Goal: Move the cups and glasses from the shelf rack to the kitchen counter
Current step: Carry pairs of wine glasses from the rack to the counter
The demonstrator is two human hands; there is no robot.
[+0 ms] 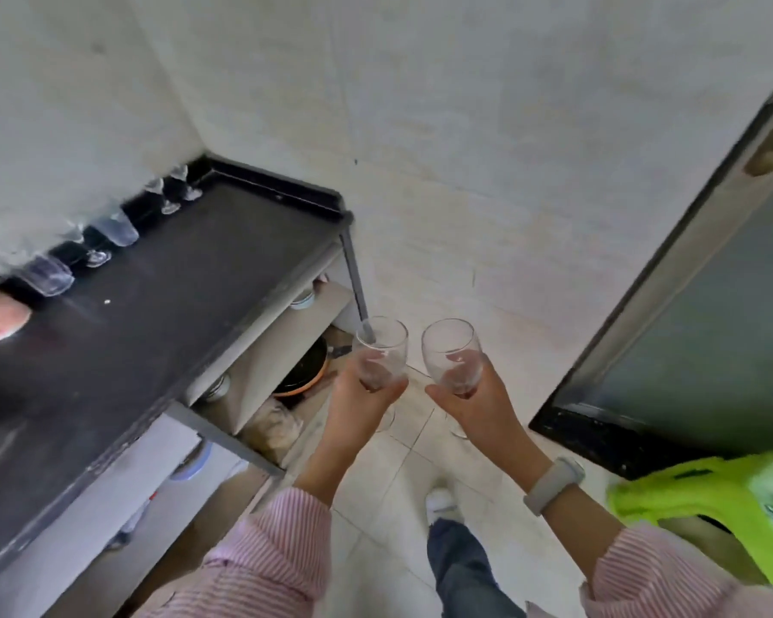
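Left hand (pixel 367 396) and right hand (pixel 474 401) each curl round a wine glass bowl, carried upright.
Head view: left glass (pixel 381 350) and right glass (pixel 452 354) held apart over the floor, likely to avoid clinking; dark surface (pixel 161 278) just left already carries glasses (pixel 112 229) along the wall.

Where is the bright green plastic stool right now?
In the head view, the bright green plastic stool stands on the floor at the lower right, beside the person's right forearm and just below the dark-framed glass door.
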